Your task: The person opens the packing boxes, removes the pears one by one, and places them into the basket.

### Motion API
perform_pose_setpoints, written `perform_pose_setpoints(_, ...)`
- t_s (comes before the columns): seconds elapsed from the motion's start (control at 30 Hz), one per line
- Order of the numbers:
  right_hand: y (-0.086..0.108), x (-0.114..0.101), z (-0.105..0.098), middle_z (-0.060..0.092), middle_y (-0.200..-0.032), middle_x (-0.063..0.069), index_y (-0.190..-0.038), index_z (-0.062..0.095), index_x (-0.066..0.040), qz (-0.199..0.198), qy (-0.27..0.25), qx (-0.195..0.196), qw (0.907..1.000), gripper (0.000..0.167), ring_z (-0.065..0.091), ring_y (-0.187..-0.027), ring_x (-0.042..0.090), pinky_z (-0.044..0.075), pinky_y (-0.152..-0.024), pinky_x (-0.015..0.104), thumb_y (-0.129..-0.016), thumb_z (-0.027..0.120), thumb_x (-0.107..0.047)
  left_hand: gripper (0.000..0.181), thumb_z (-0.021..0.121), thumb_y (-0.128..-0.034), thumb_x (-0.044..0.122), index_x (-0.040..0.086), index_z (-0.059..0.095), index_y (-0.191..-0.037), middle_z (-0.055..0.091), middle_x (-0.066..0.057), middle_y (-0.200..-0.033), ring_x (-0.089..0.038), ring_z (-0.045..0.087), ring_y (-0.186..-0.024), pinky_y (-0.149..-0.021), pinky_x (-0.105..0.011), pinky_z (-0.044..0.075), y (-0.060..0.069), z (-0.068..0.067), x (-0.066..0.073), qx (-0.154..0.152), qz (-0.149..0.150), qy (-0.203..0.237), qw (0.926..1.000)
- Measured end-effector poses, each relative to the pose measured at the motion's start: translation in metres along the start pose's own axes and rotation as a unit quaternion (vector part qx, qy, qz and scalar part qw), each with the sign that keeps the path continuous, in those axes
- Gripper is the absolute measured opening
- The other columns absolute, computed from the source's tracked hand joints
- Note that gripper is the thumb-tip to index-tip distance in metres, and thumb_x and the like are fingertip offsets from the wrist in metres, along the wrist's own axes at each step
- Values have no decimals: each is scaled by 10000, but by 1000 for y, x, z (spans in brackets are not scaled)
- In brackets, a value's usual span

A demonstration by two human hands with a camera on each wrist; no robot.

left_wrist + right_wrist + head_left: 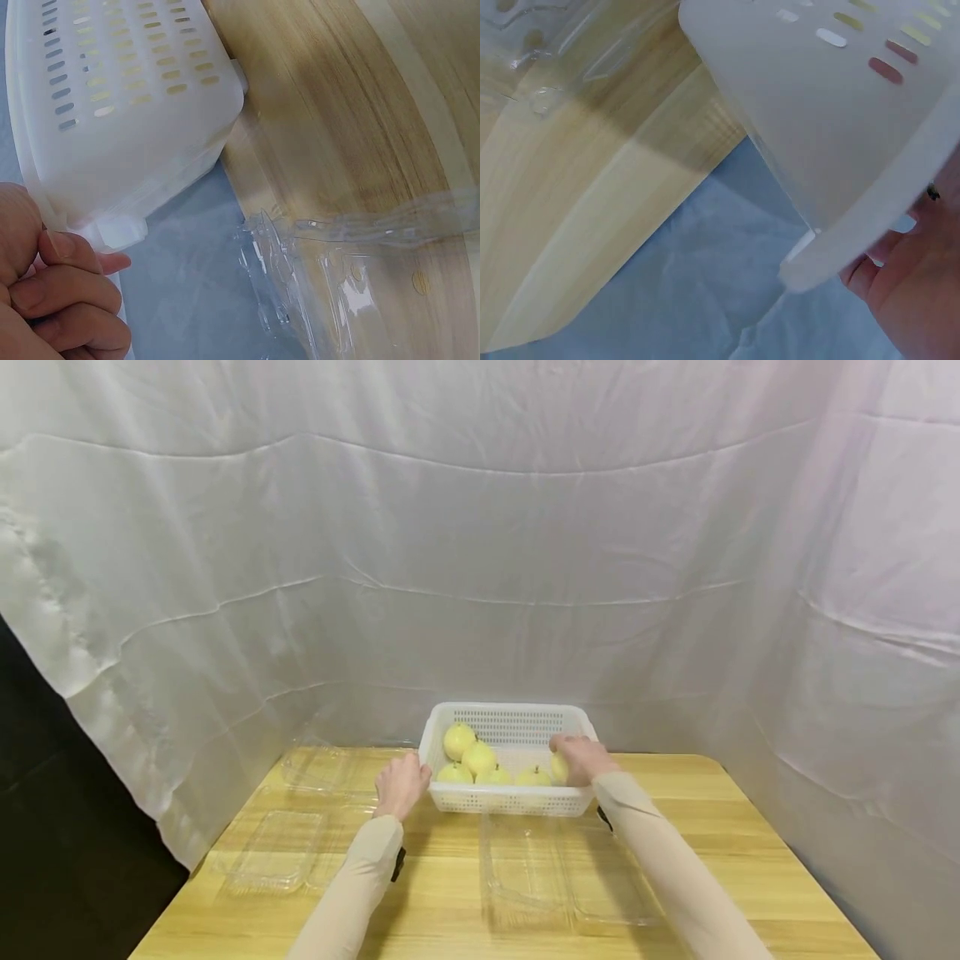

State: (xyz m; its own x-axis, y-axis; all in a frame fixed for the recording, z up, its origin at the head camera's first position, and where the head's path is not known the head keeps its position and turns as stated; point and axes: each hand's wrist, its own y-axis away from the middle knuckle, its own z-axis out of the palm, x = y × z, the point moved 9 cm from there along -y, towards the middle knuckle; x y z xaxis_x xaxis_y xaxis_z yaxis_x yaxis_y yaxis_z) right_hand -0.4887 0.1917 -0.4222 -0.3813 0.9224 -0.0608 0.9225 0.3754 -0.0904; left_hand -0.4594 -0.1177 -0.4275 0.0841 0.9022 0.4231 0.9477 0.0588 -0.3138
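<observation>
A white plastic basket (517, 802) with slotted walls stands at the back of the table, holding several round yellow-green pears (478, 758), mostly on its left and along the front. My left hand (402, 783) grips the basket's left end at the rim, its fingers curled in the left wrist view beside the basket wall (150, 150). Inside the basket's right end, my right hand (583, 758) holds a pear (559, 768), partly covered by the hand. In the right wrist view the basket rim (885, 217) hides much of the right hand (922, 277).
An open clear plastic clamshell box (525, 868) lies in front of the basket, partly under the right forearm. More clear boxes (277, 847) lie on the left of the wooden table (442, 893). Grey cloth (525, 543) hangs close behind the basket and along both sides.
</observation>
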Motion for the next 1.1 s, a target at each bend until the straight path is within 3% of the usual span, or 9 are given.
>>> perform_pose_setpoints(0.2, -4, 0, 13, 687, -1075, 121, -1162, 608, -114, 55, 71, -288, 9995, 495, 620, -889, 288, 515, -773, 454, -700, 767, -37, 260, 574, -917, 207, 104, 513, -686, 507, -56, -625, -230, 497, -571, -472, -348, 386, 0, 4, 3, -49, 20, -63, 10000)
perform_pose_setpoints(0.37, -7, 3, 18, 681, -1063, 119, -1162, 605, -131, 190, 139, -371, 9990, 473, 630, -918, 290, 522, -804, 458, -723, 766, -60, 261, 564, -921, 204, 99, 508, -688, 506, -60, -628, -232, 495, -574, -472, -352, 386, 0, 4, 5, -34, 32, -43, 10000)
perform_pose_setpoints(0.67, -7, 5, 22, 617, -1151, 103, -1236, 627, -151, 424, -2, -626, 9971, 586, 609, -977, 298, 513, -872, 480, -685, 790, -40, 258, 572, -914, 216, 95, 524, -692, 536, -74, -649, -252, 525, -591, -486, -392, 415, 0, 2, 6, -22, 30, -69, 10000)
perform_pose_setpoints(0.77, -7, 5, 24, 608, -1219, 125, -1257, 623, -160, 425, -79, -676, 9968, 593, 611, -1019, 318, 509, -886, 493, -699, 783, -40, 254, 567, -918, 216, 92, 527, -700, 545, -81, -659, -257, 532, -599, -493, -400, 424, 0, 2, 6, -46, 7, -65, 10000)
perform_pose_setpoints(0.97, -8, 3, 26, 519, -1401, 197, -1313, 617, -147, 341, -301, -749, 9962, 582, 514, -1254, 408, 441, -1014, 558, -756, 774, -87, 249, 564, -924, 213, 82, 541, -713, 568, -93, -679, -264, 543, -603, -506, -411, 438, 0, -1, 3, -47, 7, -81, 10000)
perform_pose_setpoints(1.1, -9, 1, 29, 568, -1349, 171, -1323, 608, -127, 300, -386, -832, 9953, 574, 533, -1233, 375, 432, -1036, 533, -772, 759, -77, 255, 559, -928, 211, 87, 538, -706, 562, -89, -666, -258, 535, -592, -496, -395, 426, 0, 1, 0, -60, -5, -72, 10000)
